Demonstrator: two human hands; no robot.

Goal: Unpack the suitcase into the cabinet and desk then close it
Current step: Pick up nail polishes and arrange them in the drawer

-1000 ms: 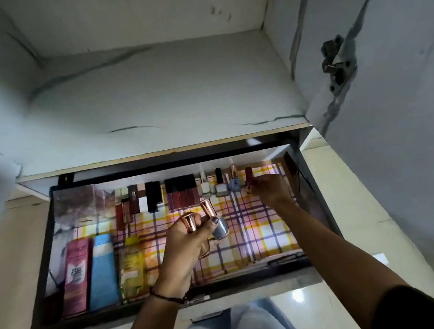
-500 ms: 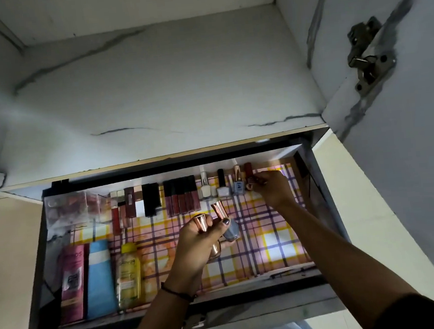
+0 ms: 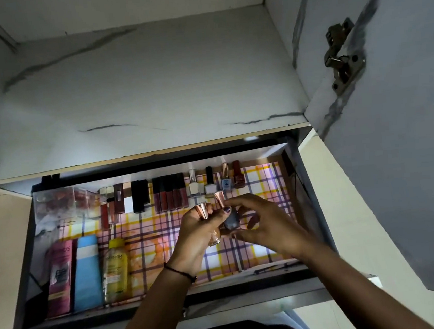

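Note:
An open drawer [image 3: 29,262] lined with plaid paper sits below a white marbled cabinet shelf [image 3: 137,92]. Above the drawer's middle, my left hand [image 3: 199,237] grips two nail polish bottles with rose-gold caps: a clear one [image 3: 212,233] and a grey-blue one [image 3: 231,220]. My right hand [image 3: 264,228] is next to it, thumb and fingers closing around the grey-blue bottle. Along the drawer's back wall stands a row of nail polishes [image 3: 213,182], the dark red one [image 3: 237,174] at the right end, and lip glosses [image 3: 170,195].
At the drawer's left lie a pink box [image 3: 61,277], a blue tube [image 3: 87,272] and a yellow bottle [image 3: 114,269]; a clear box [image 3: 60,203] sits at the back left. The cabinet door [image 3: 407,146] with its hinge [image 3: 342,56] hangs open on the right.
My right hand has left the dark red bottle at the back row and come back to the grey-blue bottle in my left hand. The camera tilted slightly.

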